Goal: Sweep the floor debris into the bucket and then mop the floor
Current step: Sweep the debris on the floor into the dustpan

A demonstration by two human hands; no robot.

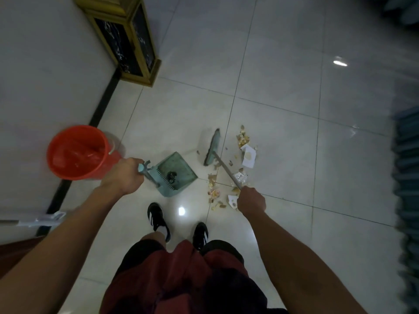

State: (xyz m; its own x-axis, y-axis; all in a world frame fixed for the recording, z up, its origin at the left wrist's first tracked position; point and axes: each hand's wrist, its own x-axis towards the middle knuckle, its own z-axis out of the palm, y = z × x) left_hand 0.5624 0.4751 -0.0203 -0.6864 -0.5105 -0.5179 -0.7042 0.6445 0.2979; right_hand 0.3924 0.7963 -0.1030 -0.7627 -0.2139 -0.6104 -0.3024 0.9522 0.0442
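Note:
My left hand (125, 175) grips the upright handle of a teal dustpan (175, 174) that rests on the white tiled floor with a small dark clump inside. My right hand (251, 200) is closed around the metal shaft of a teal broom (212, 148), whose head lies on the floor just right of the pan. Debris (243, 152), made up of paper scraps, wrappers and yellowish crumbs, is scattered right of the broom head and down toward my right hand. A red bucket (79, 152) lined with a red bag stands against the wall, left of the dustpan.
A gold-framed black stand (127, 35) sits by the wall ahead on the left. A grey mop handle (34, 220) leans at the lower left. Dark blue-green furniture (408, 177) runs along the right edge. My black shoes (158, 218) stand just behind the dustpan.

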